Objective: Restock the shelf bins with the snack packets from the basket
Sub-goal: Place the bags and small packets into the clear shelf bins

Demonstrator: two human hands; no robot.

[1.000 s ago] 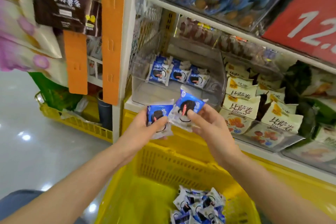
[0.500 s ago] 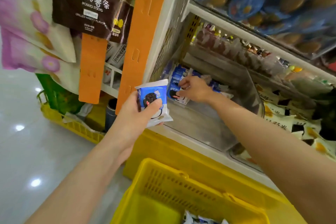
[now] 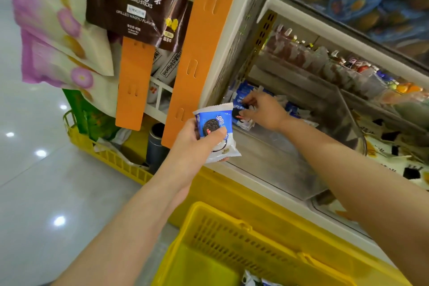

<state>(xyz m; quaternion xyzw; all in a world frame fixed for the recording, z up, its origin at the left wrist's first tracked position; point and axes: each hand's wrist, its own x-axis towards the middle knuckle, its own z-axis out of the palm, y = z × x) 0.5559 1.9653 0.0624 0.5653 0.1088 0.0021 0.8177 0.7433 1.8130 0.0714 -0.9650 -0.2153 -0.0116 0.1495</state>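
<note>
Her left hand (image 3: 197, 139) holds one blue snack packet (image 3: 217, 131) in a closed grip before the shelf; the right hand (image 3: 263, 111) pinches another packet (image 3: 240, 115) inside the clear bin (image 3: 290, 158), above the yellow basket (image 3: 232, 234)

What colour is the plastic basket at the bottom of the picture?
The slotted plastic basket is bright yellow, seen best in the head view, the only view.

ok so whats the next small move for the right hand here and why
Probably let go of the blue cookie packet and draw the right hand back out. That packet already sits deep in the clear plastic shelf bin, against the row of matching packets, so its placing looks done. The left hand holds a second blue cookie packet just outside the bin, ready to go in next.
</note>
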